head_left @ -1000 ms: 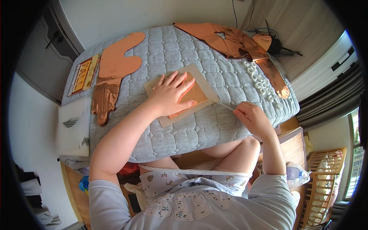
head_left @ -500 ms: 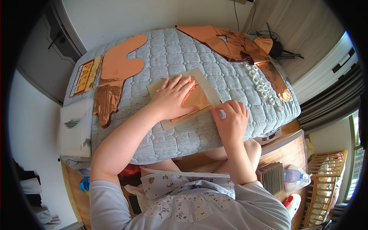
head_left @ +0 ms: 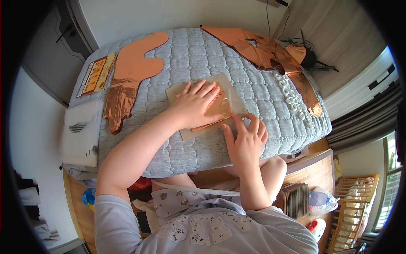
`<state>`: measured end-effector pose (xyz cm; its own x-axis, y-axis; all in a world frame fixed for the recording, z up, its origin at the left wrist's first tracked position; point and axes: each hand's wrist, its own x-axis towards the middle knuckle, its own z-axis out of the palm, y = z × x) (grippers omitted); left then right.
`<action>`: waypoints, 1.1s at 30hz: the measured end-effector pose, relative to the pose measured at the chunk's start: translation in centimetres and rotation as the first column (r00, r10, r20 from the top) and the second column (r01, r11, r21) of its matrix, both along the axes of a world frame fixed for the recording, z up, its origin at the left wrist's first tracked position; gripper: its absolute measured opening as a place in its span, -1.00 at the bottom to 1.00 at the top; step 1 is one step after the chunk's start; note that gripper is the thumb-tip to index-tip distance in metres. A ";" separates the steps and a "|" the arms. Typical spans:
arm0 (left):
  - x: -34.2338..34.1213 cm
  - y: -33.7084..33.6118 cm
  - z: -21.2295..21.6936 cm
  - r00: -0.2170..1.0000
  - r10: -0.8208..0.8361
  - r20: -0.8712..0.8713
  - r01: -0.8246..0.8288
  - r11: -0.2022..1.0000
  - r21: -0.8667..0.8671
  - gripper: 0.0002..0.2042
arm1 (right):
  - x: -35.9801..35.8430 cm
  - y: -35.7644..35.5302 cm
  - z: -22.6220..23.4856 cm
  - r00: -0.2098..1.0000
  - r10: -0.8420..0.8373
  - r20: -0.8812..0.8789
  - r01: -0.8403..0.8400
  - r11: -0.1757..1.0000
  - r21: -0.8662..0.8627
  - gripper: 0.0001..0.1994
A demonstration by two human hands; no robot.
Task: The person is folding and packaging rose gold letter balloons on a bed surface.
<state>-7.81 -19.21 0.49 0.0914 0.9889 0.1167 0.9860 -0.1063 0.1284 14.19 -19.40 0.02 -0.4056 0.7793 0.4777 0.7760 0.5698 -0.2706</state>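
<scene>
A folded sheet of copper-coloured foil (head_left: 223, 107) lies on a flat greyish-beige board (head_left: 198, 133) on the mattress. My left hand (head_left: 192, 106) rests flat on the foil, fingers spread, covering much of its left part. At the right side, my right hand (head_left: 247, 137) has its fingers apart, with the index fingertip touching at the edge of the foil. A glossy clear strip (head_left: 231, 98) seems to run along that edge. Nothing shows between my right fingers, though the underside of that hand is hidden.
Flat copper foil balloons lie at the left (head_left: 137, 63) and far right (head_left: 266, 53) of the quilted mattress (head_left: 186, 55). Several white rings (head_left: 292, 100) sit at the right. A printed sheet (head_left: 96, 76) and translucent white packets (head_left: 80, 135) lie at the left.
My right hand has opened out from a pinch, its index finger now reaching to the foil's edge. The small white thing seen in it is out of sight. My left hand stays flat.
</scene>
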 end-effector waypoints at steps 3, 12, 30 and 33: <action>-0.1 0.3 -0.4 1.000 -0.026 -0.007 0.027 0.999 0.048 -0.01 | 0.0 -0.1 -0.2 0.998 -0.017 0.059 0.014 0.999 0.053 -0.46; -0.2 0.2 -0.8 1.000 -0.012 -0.012 0.012 0.998 0.065 0.01 | -0.3 -0.9 0.6 0.997 -0.020 0.069 0.020 1.000 0.006 -0.51; -0.3 0.5 -0.7 0.998 -0.046 0.045 0.045 0.998 0.041 0.02 | 0.0 -0.2 1.1 0.790 0.613 -0.023 -0.612 0.786 -0.083 -0.86; -0.4 0.5 -0.7 0.998 -0.051 0.035 0.050 0.998 0.041 0.02 | -0.1 -0.1 1.3 0.770 0.630 -0.103 -0.638 0.763 -0.102 -0.87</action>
<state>-8.21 -18.69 -0.26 0.1363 0.9776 0.1602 0.9740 -0.1618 0.1585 14.08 -19.53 1.30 -0.8026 0.4083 0.4349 0.2299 0.8845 -0.4060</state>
